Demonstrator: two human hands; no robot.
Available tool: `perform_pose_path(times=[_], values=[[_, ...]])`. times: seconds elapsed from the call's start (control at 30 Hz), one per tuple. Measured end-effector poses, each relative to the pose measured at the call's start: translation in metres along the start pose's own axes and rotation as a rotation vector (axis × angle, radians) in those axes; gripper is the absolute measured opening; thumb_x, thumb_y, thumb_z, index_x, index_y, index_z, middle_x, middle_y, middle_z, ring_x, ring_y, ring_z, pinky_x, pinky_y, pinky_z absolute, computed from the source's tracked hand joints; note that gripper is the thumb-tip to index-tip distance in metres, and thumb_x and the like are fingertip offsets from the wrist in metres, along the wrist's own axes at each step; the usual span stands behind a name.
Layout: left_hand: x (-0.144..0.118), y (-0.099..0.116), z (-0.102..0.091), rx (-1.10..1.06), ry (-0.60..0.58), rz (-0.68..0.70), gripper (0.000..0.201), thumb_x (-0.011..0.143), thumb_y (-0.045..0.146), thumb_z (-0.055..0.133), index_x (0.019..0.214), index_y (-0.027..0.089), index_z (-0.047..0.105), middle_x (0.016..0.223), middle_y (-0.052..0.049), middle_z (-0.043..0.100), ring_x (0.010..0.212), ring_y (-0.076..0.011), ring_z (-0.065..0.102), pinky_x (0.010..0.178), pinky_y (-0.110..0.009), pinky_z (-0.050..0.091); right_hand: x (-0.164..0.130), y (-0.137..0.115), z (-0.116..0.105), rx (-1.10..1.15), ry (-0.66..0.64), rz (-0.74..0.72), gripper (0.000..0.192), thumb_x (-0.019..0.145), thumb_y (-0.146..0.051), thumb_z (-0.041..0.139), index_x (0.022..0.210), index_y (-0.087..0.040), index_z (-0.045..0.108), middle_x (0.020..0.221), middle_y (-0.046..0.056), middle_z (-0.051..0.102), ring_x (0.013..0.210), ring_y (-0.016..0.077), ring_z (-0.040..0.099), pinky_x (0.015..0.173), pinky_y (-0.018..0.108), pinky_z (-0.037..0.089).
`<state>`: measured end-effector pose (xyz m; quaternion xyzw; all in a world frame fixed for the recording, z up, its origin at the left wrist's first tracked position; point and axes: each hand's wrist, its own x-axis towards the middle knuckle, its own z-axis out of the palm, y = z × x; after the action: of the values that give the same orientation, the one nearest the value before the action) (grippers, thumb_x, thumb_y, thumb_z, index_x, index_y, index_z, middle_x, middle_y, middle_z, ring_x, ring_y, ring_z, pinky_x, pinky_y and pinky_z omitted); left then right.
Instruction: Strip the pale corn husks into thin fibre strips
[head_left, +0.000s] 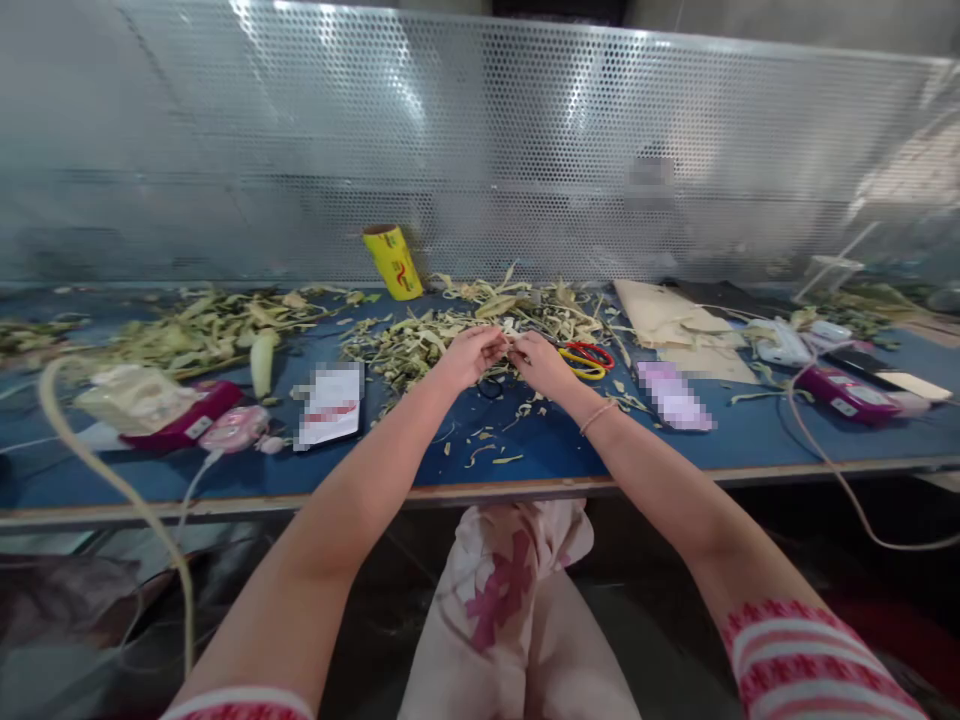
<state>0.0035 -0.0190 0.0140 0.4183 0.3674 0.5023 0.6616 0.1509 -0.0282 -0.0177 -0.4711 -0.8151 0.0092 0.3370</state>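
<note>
My left hand (471, 354) and my right hand (541, 362) meet over the blue table (540, 450), fingertips pinched together on a thin pale leaf strip (512, 344). Just behind them lies a heap of dried green-yellow leaf strips (420, 340). A thin bracelet circles my right wrist. Scissors with red and yellow handles (589, 358) lie just right of my right hand. Small strip scraps (495, 458) are scattered on the table below my hands.
A yellow cardboard tube (394, 262) leans at the back by the perforated metal screen (480, 150). More leaf scraps (202, 325) lie left. Magenta devices (191, 420) (855, 392) with cables sit at both sides. Brown paper (667, 315) lies at right.
</note>
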Motion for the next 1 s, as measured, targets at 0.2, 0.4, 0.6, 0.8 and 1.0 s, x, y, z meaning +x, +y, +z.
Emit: perform_pose_path(times=[0.2,0.4,0.6,0.8,1.0], values=[[-0.002,0.002,0.002,0.006,-0.055,0.004,0.017,0.082,0.017,0.064,0.068,0.012,0.057,0.057,-0.001,0.061,0.053,-0.0050,0.058,0.055,-0.015,0.048,-0.002,0.005,0.000,-0.018,-0.030,-0.063,0.018,0.089,-0.017,0.047,0.081,-0.014,0.062,0.085,0.007,0.052,0.079,0.0172,0.050,0.078,0.030,0.044],[-0.008,0.001,0.007,0.039,-0.055,0.058,0.012,0.081,0.016,0.064,0.073,0.014,0.056,0.059,0.002,0.061,0.051,-0.0042,0.056,0.052,-0.016,0.044,-0.004,0.000,-0.004,-0.040,-0.073,-0.018,0.021,0.091,-0.017,0.044,0.095,-0.013,0.065,0.095,0.012,0.059,0.089,0.0190,0.055,0.083,0.029,0.044],[0.001,-0.005,0.002,0.159,-0.041,0.141,0.017,0.073,0.024,0.073,0.073,0.015,0.059,0.062,0.002,0.061,0.053,-0.0046,0.054,0.056,-0.018,0.044,-0.003,-0.005,-0.009,-0.049,-0.103,0.021,0.019,0.090,-0.018,0.046,0.086,-0.015,0.065,0.083,0.008,0.062,0.081,0.0178,0.056,0.077,0.027,0.041],[0.006,-0.006,-0.004,0.497,-0.014,0.363,0.008,0.073,0.020,0.067,0.068,0.015,0.064,0.055,0.001,0.059,0.054,-0.0105,0.055,0.059,-0.024,0.046,-0.006,-0.008,-0.017,-0.001,-0.020,-0.016,0.019,0.086,-0.021,0.046,0.070,-0.018,0.056,0.068,0.002,0.054,0.067,0.0153,0.049,0.066,0.026,0.035],[0.004,-0.006,-0.005,0.633,-0.020,0.423,0.008,0.074,0.014,0.060,0.073,0.017,0.067,0.067,-0.003,0.067,0.064,-0.0160,0.063,0.069,-0.029,0.049,-0.009,-0.012,-0.027,0.097,0.056,0.008,0.023,0.087,-0.026,0.043,0.065,-0.020,0.049,0.060,-0.001,0.046,0.060,0.0132,0.042,0.061,0.025,0.031]])
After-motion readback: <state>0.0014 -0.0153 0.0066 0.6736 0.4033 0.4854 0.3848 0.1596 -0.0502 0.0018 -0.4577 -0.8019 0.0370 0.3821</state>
